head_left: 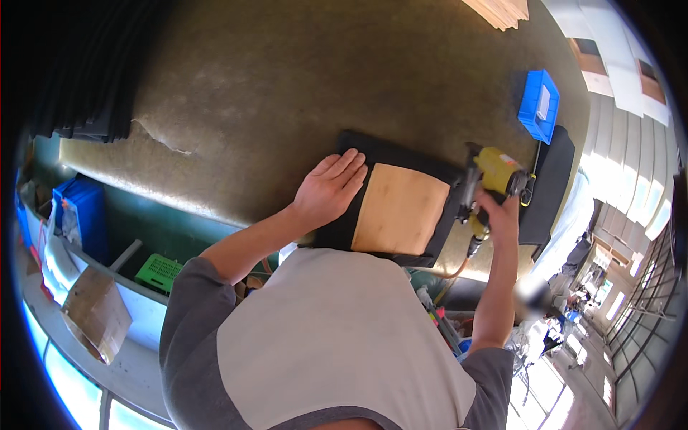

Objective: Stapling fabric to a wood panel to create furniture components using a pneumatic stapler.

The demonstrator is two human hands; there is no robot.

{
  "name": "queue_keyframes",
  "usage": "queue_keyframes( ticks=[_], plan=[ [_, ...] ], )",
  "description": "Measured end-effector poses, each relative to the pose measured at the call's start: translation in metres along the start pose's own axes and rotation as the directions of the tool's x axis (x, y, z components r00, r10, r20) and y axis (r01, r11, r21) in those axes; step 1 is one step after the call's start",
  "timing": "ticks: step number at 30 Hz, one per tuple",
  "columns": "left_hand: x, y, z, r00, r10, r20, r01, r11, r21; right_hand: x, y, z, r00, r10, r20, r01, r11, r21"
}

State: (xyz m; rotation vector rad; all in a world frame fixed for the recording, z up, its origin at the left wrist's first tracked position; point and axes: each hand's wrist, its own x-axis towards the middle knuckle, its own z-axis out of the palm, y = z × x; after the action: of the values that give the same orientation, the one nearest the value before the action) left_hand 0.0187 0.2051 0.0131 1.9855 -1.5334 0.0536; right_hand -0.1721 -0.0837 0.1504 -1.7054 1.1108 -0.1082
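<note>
A square tan wooden board point(401, 210) lies on a larger sheet of black material point(356, 143) at the near side of the table. My left hand point(331, 185) rests flat on the black sheet beside the board's left edge, fingers stretched out and holding nothing. At the right edge of the sheet, my right hand point(499, 213) is wrapped round the handle of a yellow and black pneumatic stapler point(498, 170). Its dark nose end sits over or close to the sheet's right border; whether it touches cannot be made out. An orange air hose point(459, 269) runs from its handle.
On the brown tabletop point(287, 79), a blue plastic bin point(539, 107) stands at the right, near a screwdriver point(529, 190) and more black material point(555, 186). Thin wooden boards point(502, 11) lie at the far edge. Dark sheets point(89, 86) are stacked at left; a green basket point(159, 272) sits below.
</note>
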Motion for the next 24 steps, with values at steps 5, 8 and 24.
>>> queue_keyframes(
  ticks=[5, 8, 24],
  plan=[
    [-0.005, -0.001, 0.002, 0.999, 0.004, -0.049, -0.004, 1.0, -0.001, -0.021, -0.05, 0.076, 0.9, 0.157, 0.407, -0.164, 0.986, -0.018],
    [-0.002, 0.002, -0.001, 0.998, 0.006, -0.064, -0.006, 1.0, -0.003, -0.012, -0.022, 0.097, 0.936, 0.104, 0.337, 0.004, 0.952, -0.306],
    [-0.009, -0.001, 0.006, 0.994, 0.065, -0.093, -0.064, 0.998, 0.017, 0.007, -0.047, 0.136, 0.914, 0.056, 0.401, 0.137, 0.889, -0.437]
  ],
)
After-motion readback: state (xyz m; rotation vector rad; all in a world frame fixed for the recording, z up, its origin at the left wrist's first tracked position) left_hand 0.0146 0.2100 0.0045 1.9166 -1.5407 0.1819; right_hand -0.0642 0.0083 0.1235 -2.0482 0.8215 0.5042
